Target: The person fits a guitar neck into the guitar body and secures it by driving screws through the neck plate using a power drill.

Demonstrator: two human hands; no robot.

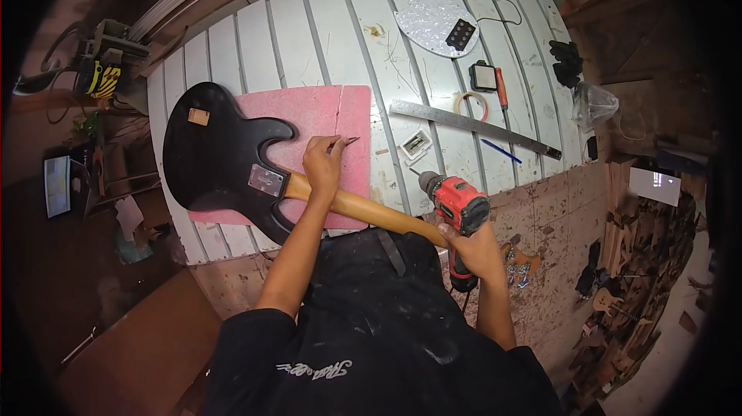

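A black electric bass guitar (212,161) lies face down, its back showing a metal neck plate (267,180) and a rectangular cutout (199,117). Its wooden neck (379,216) runs right, past my waist. Over the neck, my left hand (323,165) pinches a small dark pointed piece (352,140), too small to name surely. In my right hand (478,247) is a red and black power drill (460,203), gripped by its handle, with a thin bit pointing up and left. Just beyond the bit sits a small white plastic box (416,145). Pink foam (309,107) lies under the bass.
On the white slatted table (286,37) lie a steel ruler (475,128), a blue pen (501,151), a tape roll (471,107) and a red-handled screwdriver (502,90). Farther back are a pearly pickguard (429,18) and black gloves (566,64). The bass's headstock (522,263) extends past the table edge.
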